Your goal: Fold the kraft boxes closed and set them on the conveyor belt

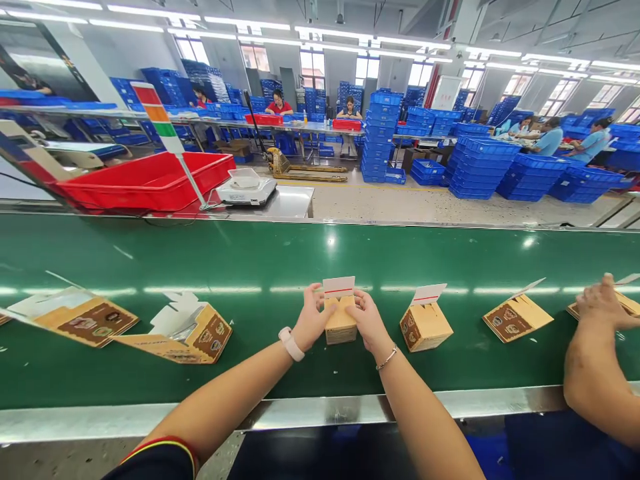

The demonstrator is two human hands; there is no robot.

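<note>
A long green conveyor belt [320, 260] fills the lower view; beyond it are stacks of blue plastic crates [377, 137] and seated workers [279, 103] at long tables. A red plastic bin [143, 180] and a digital scale [246, 187] stand just past the belt's far edge. Part-folded kraft cartons [425, 327] lie in a row along the belt. The person's left hand [313, 318] and right hand [370, 322] are half-closed, their fingers pressed to opposite sides of a small kraft carton [341, 321] – it stands on the belt between them, a white card with a red stripe [339, 287] rising from its top. A white wristband [291, 344] circles the left wrist, a thin bracelet [386, 358] the right. At the right edge, a co-worker's hand [605, 303] sits over another carton [597, 308].
</note>
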